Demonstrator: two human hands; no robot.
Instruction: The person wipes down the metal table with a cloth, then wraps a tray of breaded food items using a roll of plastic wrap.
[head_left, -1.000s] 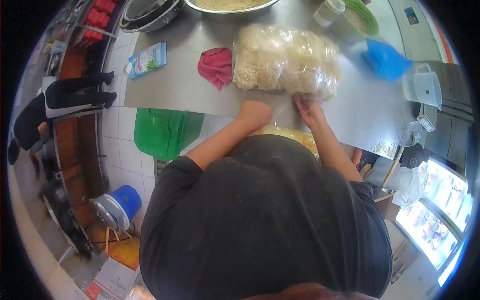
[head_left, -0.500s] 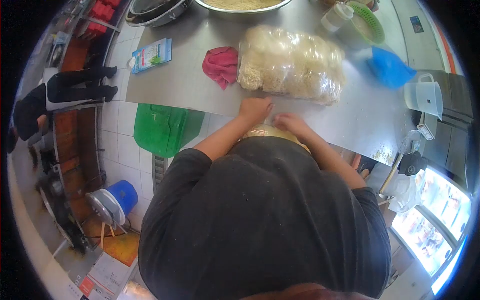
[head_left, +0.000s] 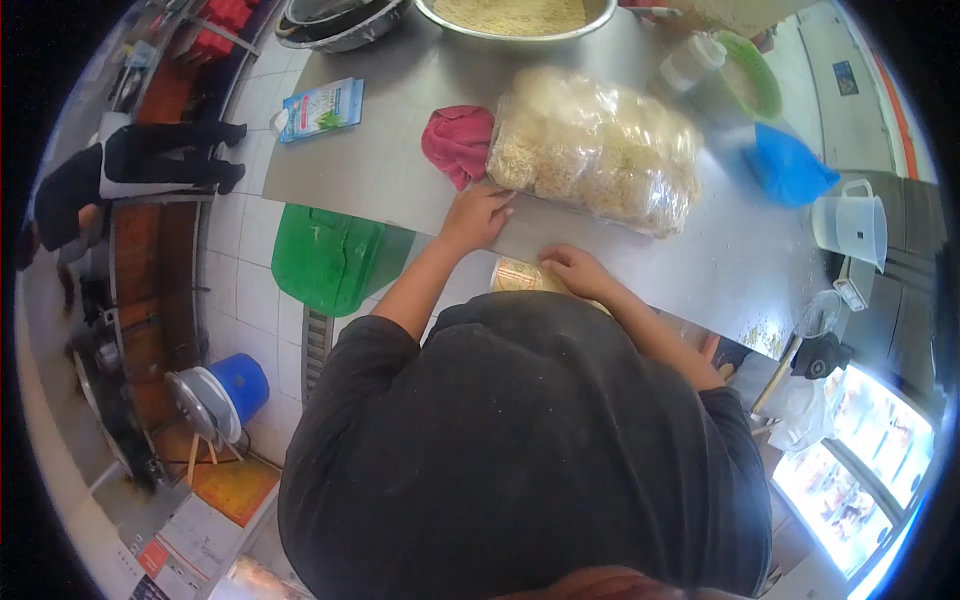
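Observation:
A large clear plastic bag full of pale, crumbly rounded clumps [head_left: 600,150] lies on the steel table [head_left: 390,185]. At its lower left corner, my left hand [head_left: 478,215] has its fingers bent together; whatever they pinch is too small to name. My right hand [head_left: 575,268] rests at the table's front edge, fingers curled, and what they hold, if anything, is hidden. Just left of the bag is a crumpled red cloth [head_left: 458,145]. A yellowish printed package [head_left: 520,275] shows between my body and the table edge.
At the back stand a metal bowl of grain [head_left: 515,18] and dark basins [head_left: 345,25]. On the right are a green basket [head_left: 752,80], a blue bag [head_left: 790,165] and a clear jug [head_left: 850,225]. A green bin [head_left: 325,260] stands below; a person [head_left: 150,165] is far left.
My left hand has moved left to the bag's lower corner. My right hand has come away from the bag, down to the table edge. The view has shifted and turned slightly.

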